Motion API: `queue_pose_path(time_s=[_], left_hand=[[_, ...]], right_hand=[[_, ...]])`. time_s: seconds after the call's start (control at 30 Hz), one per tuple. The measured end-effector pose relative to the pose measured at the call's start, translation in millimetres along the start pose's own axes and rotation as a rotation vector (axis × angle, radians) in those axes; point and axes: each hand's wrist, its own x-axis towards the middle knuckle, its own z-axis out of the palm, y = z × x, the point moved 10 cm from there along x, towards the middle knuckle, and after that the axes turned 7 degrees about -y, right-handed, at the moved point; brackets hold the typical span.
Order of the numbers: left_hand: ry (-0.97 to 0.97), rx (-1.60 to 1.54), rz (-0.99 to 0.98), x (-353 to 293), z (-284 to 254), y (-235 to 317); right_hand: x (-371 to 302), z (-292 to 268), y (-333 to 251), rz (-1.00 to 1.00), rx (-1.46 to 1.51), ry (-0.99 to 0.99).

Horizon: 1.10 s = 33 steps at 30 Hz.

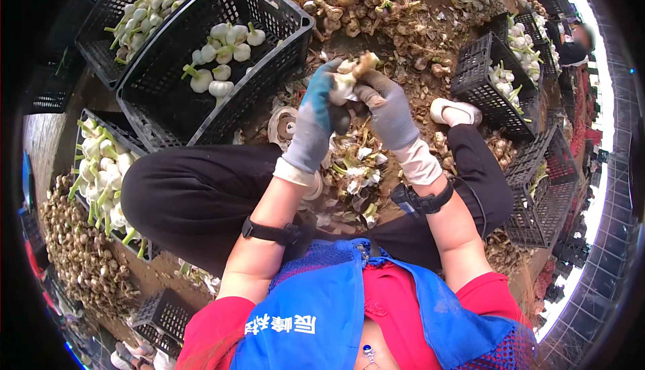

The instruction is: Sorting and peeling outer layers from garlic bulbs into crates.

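Both hands wear matt knit cloth gloves, left hand (314, 125) blue-grey, right hand (388, 109) grey. Garlic bulb (349, 77) between them has papery, dirt-dulled skin. Far-left crate (265, 7) is black plastic lattice, slightly shiny; peeled bulbs (222, 54) inside look smooth, white. Trousers (195, 192) matt black cloth.

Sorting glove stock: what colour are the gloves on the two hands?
Grey gloves, blue on the left fingers; head view.
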Motion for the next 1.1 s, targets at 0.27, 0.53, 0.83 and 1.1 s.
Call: queue_pose_path(time_s=[0.27,0.53,0.83,1.1], left_hand=[[0.000,-0.094,-0.060,-4.3,17.5,1.2],[-0.094,0.319,0.323,-2.5,34.5,24.8],[-0.136,0.272,0.376,-3.9,33.3,18.7],[-0.100,-0.148,-0.030,-3.8,32.8,7.2]], right_hand=[[-13.2,-10.8,-15.1,-0.090,-0.124,0.063],[-12.2,-17.4,-7.7,-0.118,-0.151,0.179],[-12.8,-20.9,-18.4,-0.114,-0.163,0.270],[-23.3,-12.0,-40.6,-0.361,-0.365,0.370]])
